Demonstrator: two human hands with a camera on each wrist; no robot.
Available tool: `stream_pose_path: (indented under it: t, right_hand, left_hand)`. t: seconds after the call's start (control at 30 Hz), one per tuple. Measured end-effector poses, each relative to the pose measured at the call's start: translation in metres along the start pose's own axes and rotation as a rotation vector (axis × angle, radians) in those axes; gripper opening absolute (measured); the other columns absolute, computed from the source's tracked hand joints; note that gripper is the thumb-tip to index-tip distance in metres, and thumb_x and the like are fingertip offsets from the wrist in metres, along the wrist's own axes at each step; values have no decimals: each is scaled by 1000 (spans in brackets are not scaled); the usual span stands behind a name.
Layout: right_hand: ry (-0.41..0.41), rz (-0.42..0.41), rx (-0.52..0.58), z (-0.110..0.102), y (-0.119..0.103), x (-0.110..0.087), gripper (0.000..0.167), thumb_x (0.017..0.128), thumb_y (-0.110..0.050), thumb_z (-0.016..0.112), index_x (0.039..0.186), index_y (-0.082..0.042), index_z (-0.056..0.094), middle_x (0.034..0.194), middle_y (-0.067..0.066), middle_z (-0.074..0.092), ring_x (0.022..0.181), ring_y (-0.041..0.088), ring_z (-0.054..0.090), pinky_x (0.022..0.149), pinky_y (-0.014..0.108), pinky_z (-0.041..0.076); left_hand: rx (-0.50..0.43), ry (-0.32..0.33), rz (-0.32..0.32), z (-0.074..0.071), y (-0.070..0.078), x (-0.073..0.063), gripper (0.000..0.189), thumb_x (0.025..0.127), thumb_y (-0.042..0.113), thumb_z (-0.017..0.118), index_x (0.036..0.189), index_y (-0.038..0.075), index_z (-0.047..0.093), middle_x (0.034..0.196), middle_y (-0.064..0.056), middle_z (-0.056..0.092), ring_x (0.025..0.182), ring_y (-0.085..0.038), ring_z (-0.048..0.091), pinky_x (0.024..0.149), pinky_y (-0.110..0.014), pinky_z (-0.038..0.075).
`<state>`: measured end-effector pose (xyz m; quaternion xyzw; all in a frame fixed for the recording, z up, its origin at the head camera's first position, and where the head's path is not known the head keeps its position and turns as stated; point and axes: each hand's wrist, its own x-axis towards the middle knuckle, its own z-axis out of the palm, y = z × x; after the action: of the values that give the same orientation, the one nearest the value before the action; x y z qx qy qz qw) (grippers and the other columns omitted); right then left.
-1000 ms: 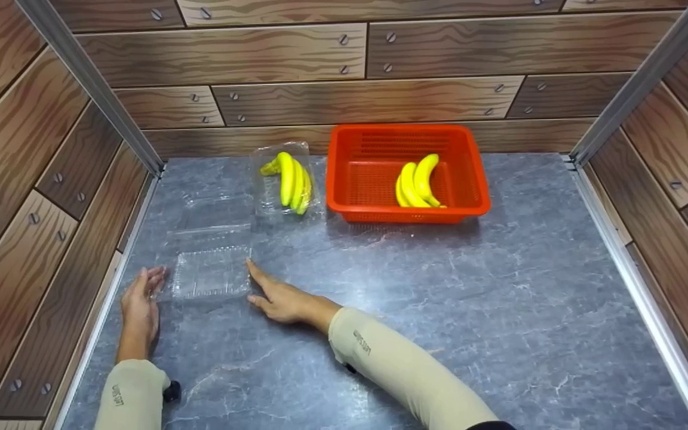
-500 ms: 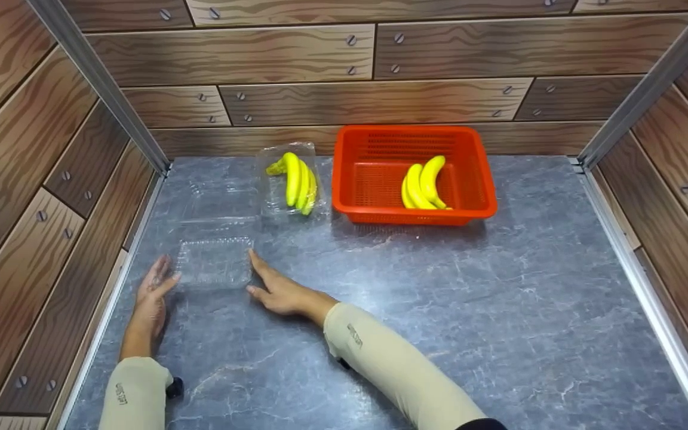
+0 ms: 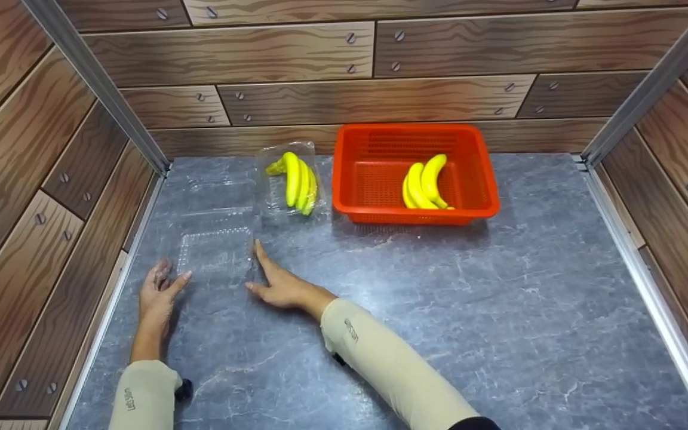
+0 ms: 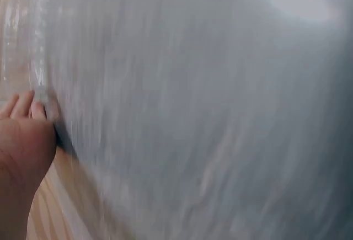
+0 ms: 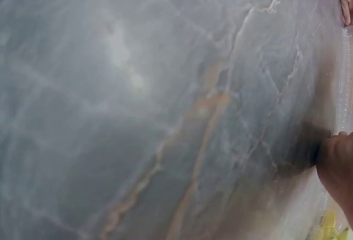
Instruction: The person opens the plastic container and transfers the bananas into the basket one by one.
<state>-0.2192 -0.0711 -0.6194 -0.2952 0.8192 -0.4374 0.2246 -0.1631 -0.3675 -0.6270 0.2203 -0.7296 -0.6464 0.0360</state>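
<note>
A clear plastic container (image 3: 215,254) lies on the grey marbled surface between the two hands, its ridged rim catching the light. More clear plastic (image 3: 215,194) extends behind it; I cannot tell whether this is its lid. My left hand (image 3: 159,292) is at the container's left side, thumb at the near corner, fingers loosely bent; in the left wrist view the fingers (image 4: 22,106) touch the plastic edge. My right hand (image 3: 281,283) lies along the right side, fingers straight and thumb spread away from them. The right wrist view shows only part of that hand (image 5: 337,154).
Behind the right hand, a bunch of yellow bananas (image 3: 299,182) sits in a clear plastic container (image 3: 269,200). To its right stands a red basket (image 3: 415,216) with another bunch of bananas (image 3: 421,182) inside. Wood-patterned walls (image 3: 296,54) enclose the surface at the back and sides.
The clear container has slid away from me, towards the back wall, with both hands beside it. My left thumb has come in to the near left corner.
</note>
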Motion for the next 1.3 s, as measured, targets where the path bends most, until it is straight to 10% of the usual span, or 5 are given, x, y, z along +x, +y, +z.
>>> stream_pose_path:
  t: [0.33, 0.63, 0.93, 1.3]
  right_hand:
    - [-17, 23, 42, -2, 3, 0, 91, 110, -37, 55, 173, -22, -9, 182, 9, 6, 169, 27, 14, 139, 39, 13]
    - [43, 30, 239, -12, 12, 5, 79, 113, -25, 50, 173, -16, 0, 181, 7, 13, 169, 23, 15, 140, 39, 12]
    - [50, 33, 213, -14, 11, 6, 76, 113, -23, 49, 174, -20, 4, 180, 5, 18, 169, 24, 16, 139, 40, 13]
    - [36, 42, 169, -11, 10, 6, 75, 113, -24, 49, 174, -24, 5, 179, 5, 22, 168, 23, 20, 139, 39, 16]
  left_hand:
    - [219, 152, -8, 25, 4, 1, 85, 101, 51, 69, 164, 4, 36, 173, -20, 36, 163, -40, 31, 136, -50, 27]
    - [546, 136, -130, 50, 8, 10, 102, 97, 85, 37, 171, 16, 23, 182, -13, 10, 168, -43, 0, 129, -68, 3]
    - [605, 127, -164, 58, 13, 28, 98, 99, 85, 14, 173, 19, 18, 183, -5, -11, 169, -37, -15, 123, -70, 7]
    - [613, 151, -150, 61, 17, 21, 94, 103, 79, 7, 172, 17, 19, 183, -8, -10, 169, -37, -14, 121, -69, 10]
